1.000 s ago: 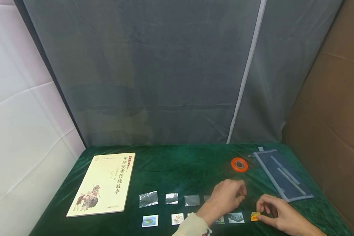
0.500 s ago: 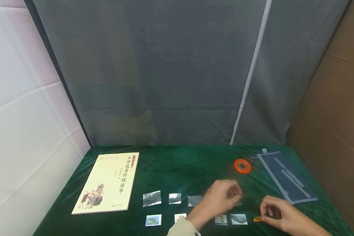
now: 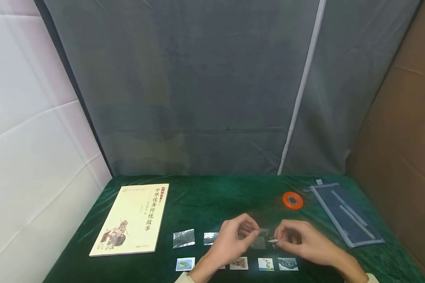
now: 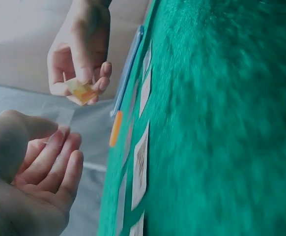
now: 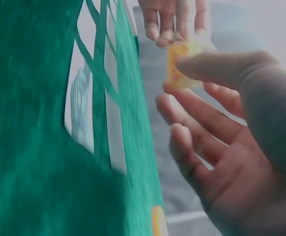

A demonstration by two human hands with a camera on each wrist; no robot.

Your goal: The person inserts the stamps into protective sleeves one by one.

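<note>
In the head view my left hand [image 3: 230,237] hovers above the row of clear sleeves. Its thumb and fingertips pinch a small clear plastic sleeve [image 4: 66,117], which shows faintly in the left wrist view. Close by on the right, my right hand [image 3: 304,239] pinches a small yellow-orange stamp [image 5: 180,49] between thumb and fingers. The two hands face each other, a short gap apart. Below them on the green cloth lie a brownish stamp [image 3: 239,263], a white-and-green one and a grey-blue stamp [image 3: 288,264]. Another stamp is mostly hidden by the left forearm.
More clear sleeves [image 3: 183,238] lie flat behind the stamps. A cream book [image 3: 131,220] sits at the left. An orange tape roll [image 3: 292,201] and a blue zip pouch [image 3: 347,216] lie at the back right. Fabric walls surround the table.
My left hand has moved left and lifted a clear sleeve. The right hand has picked the yellow stamp off the cloth and brought it up and left towards the left hand.
</note>
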